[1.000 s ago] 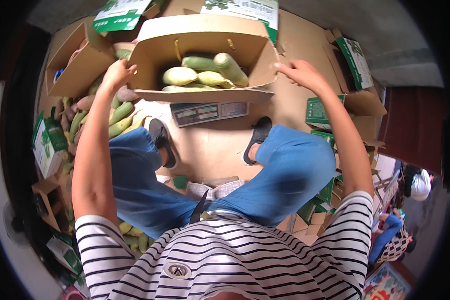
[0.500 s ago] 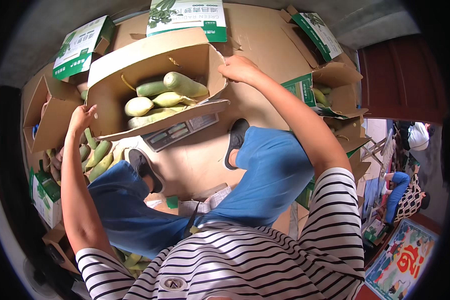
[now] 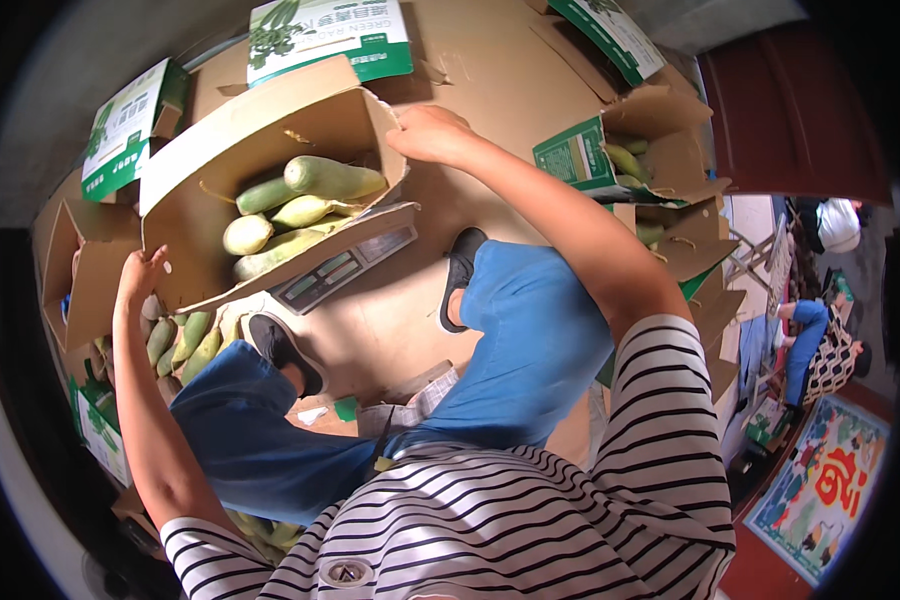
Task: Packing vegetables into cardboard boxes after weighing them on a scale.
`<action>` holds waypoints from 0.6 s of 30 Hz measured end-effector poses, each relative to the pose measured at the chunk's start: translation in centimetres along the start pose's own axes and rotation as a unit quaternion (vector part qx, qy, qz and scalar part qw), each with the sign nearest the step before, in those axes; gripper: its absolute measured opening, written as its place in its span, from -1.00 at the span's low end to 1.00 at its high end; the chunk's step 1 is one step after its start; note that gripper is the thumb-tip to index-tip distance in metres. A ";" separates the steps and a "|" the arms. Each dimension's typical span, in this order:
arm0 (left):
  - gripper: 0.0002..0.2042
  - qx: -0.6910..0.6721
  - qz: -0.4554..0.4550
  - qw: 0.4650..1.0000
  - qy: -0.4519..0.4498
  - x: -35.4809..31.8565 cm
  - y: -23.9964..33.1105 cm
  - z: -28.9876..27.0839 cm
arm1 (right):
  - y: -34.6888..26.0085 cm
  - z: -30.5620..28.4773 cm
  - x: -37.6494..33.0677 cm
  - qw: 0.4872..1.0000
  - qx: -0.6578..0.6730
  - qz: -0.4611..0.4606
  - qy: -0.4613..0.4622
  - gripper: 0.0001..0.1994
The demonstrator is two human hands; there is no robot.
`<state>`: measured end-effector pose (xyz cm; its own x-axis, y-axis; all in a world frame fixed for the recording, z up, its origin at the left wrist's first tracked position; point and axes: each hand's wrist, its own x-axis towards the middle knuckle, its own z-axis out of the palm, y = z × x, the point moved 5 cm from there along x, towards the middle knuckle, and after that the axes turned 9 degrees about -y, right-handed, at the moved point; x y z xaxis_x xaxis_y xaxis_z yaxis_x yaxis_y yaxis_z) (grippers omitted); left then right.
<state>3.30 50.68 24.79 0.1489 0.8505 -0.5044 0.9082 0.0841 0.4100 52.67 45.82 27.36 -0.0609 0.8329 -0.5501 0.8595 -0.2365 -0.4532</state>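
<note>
An open cardboard box (image 3: pixel 175 215) stands in front of me, holding several green radishes (image 3: pixel 332 177) heaped toward its right end. My left hand (image 3: pixel 142 275) is closed on its near left corner. My right hand (image 3: pixel 432 133) grips the upper edge of the right end, fingers folded over the cardboard. A digital scale (image 3: pixel 355 268) shows partly from under the box's near side; whether the box rests fully on it I cannot tell. Yellow cord handles hang inside the box.
Loose radishes (image 3: pixel 192 345) lie left, beside my shoe (image 3: pixel 280 350). Green-and-white cartons stand around: one at the back (image 3: pixel 380 65), one at far left (image 3: pixel 130 130). Right stands an open carton with radishes (image 3: pixel 660 140). Another person (image 3: pixel 825 350) is at far right, by a colourful printed board (image 3: pixel 820 480).
The whole view has turned, so the box, cartons and both hands appear farther left. Both hands keep their hold on the box, and the radishes in it lie as before.
</note>
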 end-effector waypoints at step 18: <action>-0.61 0.061 -0.022 0.997 -0.048 2.3 -2.2 -0.3 | 3.1 -2.2 0.2 0.973 0.202 -0.043 -0.100 -0.49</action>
<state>1.58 52.59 22.95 0.1397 0.7936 -0.5922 0.9543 0.0517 0.2943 56.47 46.35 27.38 -0.2568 0.7539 -0.6048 0.5798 -0.3805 -0.7204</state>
